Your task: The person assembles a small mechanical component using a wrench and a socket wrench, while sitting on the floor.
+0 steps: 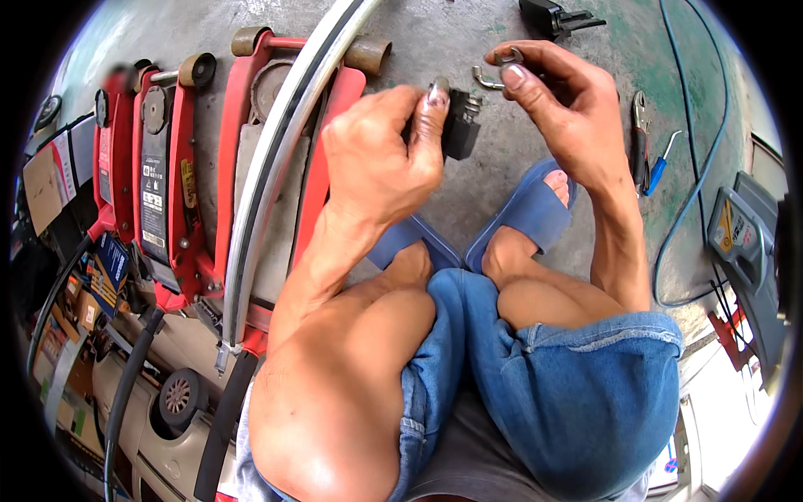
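My left hand (385,151) is closed around a small black block-shaped part (459,130), thumb pressed on its top edge. Shiny metal, like a coil or threads, shows on the block's right side. Just to the right, my right hand (577,109) pinches a small metal piece with a bent, hook-like end (487,79) between thumb and fingers. A curved metal bit (508,57) shows above the thumb; whether it belongs to the same piece I cannot tell. The two hands are apart, held over the concrete floor in front of my knees.
Red floor jacks (180,209) stand at left, with a long silver-and-black strip (269,159) across one. Another black part (554,18) lies at the far side. Locking pliers (640,142), a blue-handled hooked pick (661,171), a blue hose (696,188) and a grey machine (749,243) are at right.
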Demonstrator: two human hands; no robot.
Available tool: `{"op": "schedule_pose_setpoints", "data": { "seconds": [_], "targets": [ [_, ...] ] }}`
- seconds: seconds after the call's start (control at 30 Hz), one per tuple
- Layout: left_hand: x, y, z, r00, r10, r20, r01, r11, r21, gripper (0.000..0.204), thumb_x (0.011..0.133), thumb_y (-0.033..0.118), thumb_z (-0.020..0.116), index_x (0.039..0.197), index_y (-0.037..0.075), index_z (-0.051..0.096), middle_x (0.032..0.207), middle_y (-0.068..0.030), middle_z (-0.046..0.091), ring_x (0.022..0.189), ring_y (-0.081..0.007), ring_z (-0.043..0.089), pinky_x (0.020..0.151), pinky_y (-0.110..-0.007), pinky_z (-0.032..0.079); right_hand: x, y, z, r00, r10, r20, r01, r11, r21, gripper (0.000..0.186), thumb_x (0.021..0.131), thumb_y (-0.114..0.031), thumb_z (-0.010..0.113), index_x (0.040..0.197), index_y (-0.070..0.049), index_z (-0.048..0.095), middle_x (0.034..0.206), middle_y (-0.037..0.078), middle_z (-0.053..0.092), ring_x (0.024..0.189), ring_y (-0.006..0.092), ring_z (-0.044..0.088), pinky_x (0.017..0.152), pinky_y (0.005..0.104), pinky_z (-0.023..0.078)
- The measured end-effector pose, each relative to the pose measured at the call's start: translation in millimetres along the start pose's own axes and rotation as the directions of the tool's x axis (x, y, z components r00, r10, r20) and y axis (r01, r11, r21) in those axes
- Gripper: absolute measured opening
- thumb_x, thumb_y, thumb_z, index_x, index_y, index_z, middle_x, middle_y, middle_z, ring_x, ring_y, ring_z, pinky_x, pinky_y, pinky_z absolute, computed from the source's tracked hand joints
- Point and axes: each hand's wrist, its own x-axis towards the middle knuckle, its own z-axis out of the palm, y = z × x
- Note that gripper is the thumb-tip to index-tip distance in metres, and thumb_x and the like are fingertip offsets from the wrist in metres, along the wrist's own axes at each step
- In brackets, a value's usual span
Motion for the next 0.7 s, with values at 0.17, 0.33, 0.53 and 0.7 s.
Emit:
{"op": "schedule_pose_setpoints", "data": {
  "seconds": [0.17,0.33,0.53,0.7],
  "targets": [
    [5.1,1.2,-1.9,0.998,0.052,0.02,-0.053,0.998,0.04,0.022,0.095,0.02,0.071,0.079,0.004,0.069,0.068,-0.0157,0.066,0.063,-0.038,0.064,0.058,-0.047,0.051,-2.2,3.0,3.7,0.941,0.274,0.197,-0.328,0.883,0.336,0.025,0.089,-0.022,0.087,0.1,-0.002,0.076,0.089,0.002,0.073,0.084,0.0095,0.065,0.076,0.0267,0.052],
    [3.9,-1.0,-1.5,0.994,0.107,0.003,-0.107,0.992,0.069,0.022,0.094,0.02,0.071,0.077,0.005,0.068,0.067,-0.014,0.064,0.063,-0.0371,0.064,0.057,-0.047,0.051,-1.5,6.5,9.6,0.939,0.266,0.217,-0.327,0.888,0.324,0.027,0.085,-0.021,0.089,0.098,-0.004,0.073,0.077,-0.004,0.065,0.058,0.0017,0.047,0.05,0.0202,0.031],
    [4.5,-0.4,0.3,0.985,0.172,0.001,-0.169,0.968,0.185,0.021,0.091,0.021,0.074,0.077,0.007,0.068,0.067,-0.0124,0.066,0.062,-0.0351,0.064,0.056,-0.047,0.051,3.3,1.3,5.0,0.888,0.387,0.249,-0.449,0.845,0.289,0.029,0.08,-0.023,0.093,0.09,-0.005,0.073,0.074,-0.003,0.065,0.063,0.0037,0.053,0.055,0.0217,0.038],
    [5.1,-1.2,-1.5,0.981,0.196,-0.003,-0.191,0.958,0.216,0.021,0.09,0.022,0.074,0.077,0.007,0.069,0.067,-0.0126,0.066,0.062,-0.0354,0.064,0.056,-0.047,0.051,3.4,2.4,4.0,0.88,0.393,0.267,-0.461,0.844,0.275,0.029,0.081,-0.021,0.092,0.095,-0.004,0.074,0.074,-0.002,0.066,0.064,0.005,0.055,0.055,0.022,0.039]
  ]
}}
